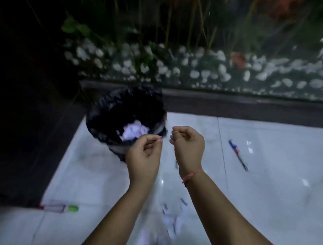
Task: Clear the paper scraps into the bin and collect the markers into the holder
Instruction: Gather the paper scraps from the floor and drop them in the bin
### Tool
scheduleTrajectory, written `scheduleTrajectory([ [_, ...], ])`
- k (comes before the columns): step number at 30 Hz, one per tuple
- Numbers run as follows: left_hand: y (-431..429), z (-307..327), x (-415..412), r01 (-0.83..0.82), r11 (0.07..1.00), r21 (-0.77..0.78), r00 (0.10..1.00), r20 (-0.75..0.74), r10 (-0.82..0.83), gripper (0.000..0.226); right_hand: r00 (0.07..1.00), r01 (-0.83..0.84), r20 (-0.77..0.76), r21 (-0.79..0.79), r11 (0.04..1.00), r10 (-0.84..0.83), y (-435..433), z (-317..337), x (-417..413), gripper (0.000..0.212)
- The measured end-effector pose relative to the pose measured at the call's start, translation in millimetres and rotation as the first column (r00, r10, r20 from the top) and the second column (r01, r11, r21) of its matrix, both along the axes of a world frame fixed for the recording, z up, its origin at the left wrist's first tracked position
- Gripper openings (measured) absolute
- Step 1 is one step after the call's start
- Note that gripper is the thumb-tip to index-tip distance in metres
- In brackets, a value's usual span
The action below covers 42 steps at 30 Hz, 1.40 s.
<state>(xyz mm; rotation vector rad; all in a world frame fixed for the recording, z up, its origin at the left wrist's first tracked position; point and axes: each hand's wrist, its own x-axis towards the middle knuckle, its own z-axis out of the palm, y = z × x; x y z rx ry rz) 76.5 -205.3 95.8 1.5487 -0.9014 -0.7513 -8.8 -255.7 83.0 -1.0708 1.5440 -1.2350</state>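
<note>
Fingers (160, 140) of the left hand (144, 157) and right hand (188, 145) were curled loosely together, holding nothing I could see, just beside the bin (108, 119), while the paper scraps (171, 220) lay on the floor (265, 204) below, between both wrists.

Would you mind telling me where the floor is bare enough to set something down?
The tile left of the left hand, between the bin and the green-capped marker, is bare. So is the wide tile below the blue pen, to the right. It is crowded between the forearms, where paper scraps lie.
</note>
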Motion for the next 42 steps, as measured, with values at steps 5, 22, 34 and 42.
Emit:
scheduleTrajectory([
  [5, 108, -108, -26, 0.139, 0.926, 0.351, 0.952, 0.210, -0.222, 0.017, 0.690, -0.337, -0.669, 0.044, 0.941, 0.278, 135, -111, -73, 0.026],
  [22, 186, -180, 11, 0.077, 0.877, 0.474, 0.816, 0.476, -0.328, 0.046, 0.025, -0.663, -0.905, 0.303, 0.685, 0.424, 164, -194, -68, 0.061],
  [34, 168, -180, -7, 0.158, 0.913, 0.377, 0.781, 0.518, -0.349, 0.045, -0.025, -0.633, -0.865, 0.402, 0.662, 0.501, 171, -195, -94, 0.061],
  [42, 112, -204, -47, 0.329, 0.847, 0.418, 0.678, 0.520, -0.520, 0.065, 0.366, 0.029, -0.891, 0.300, 0.954, 0.269, 184, -189, -196, 0.080],
])
